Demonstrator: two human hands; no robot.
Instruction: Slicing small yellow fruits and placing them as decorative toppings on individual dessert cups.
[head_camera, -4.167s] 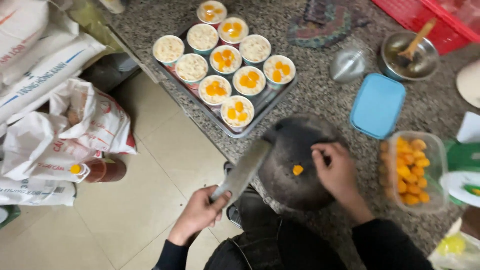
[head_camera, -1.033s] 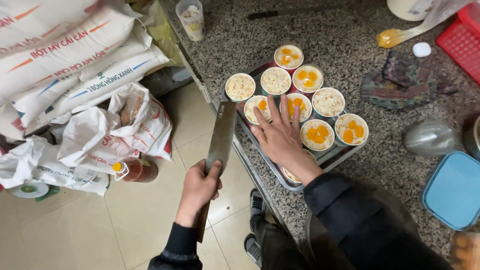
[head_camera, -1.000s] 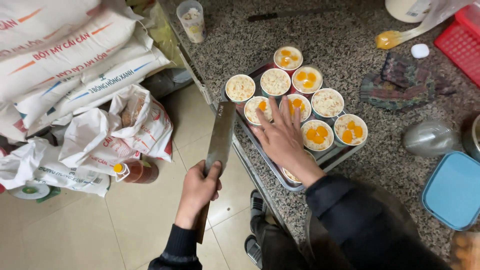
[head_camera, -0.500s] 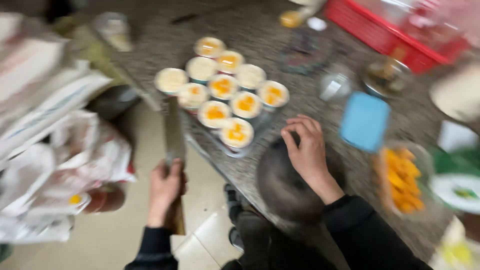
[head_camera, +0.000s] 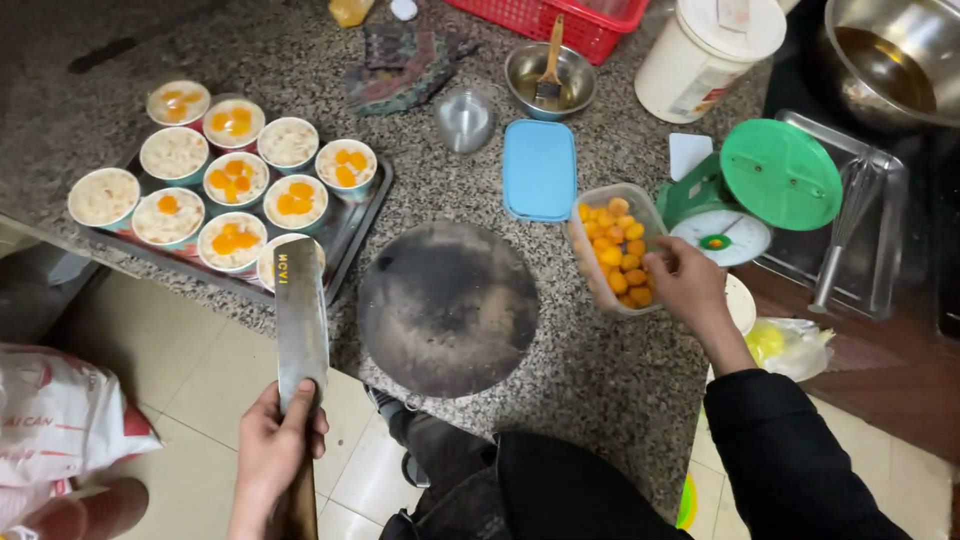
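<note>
My left hand (head_camera: 275, 440) grips the handle of a broad cleaver (head_camera: 299, 315), blade pointing up over the counter edge. My right hand (head_camera: 684, 283) reaches into a clear plastic container (head_camera: 600, 290) of orange egg yolks (head_camera: 620, 250), fingers touching the yolks. Between the hands lies a round dark cutting board (head_camera: 447, 306) with nothing on it. A metal tray (head_camera: 350, 225) at the left carries several small cups (head_camera: 232, 182) of pale filling, most topped with orange pieces.
A blue lid (head_camera: 538, 168) lies beside the container. A green kitchen scale (head_camera: 745, 195), a white tub (head_camera: 705, 50), a small metal bowl with a brush (head_camera: 547, 72), a red basket (head_camera: 560, 18) and a whisk (head_camera: 850, 225) stand behind. White sacks (head_camera: 60, 420) sit on the floor.
My right hand left the tray of cups, crossed over the round board and now reaches into the yolk container. The view swung right. The cleaver stays in my left hand.
</note>
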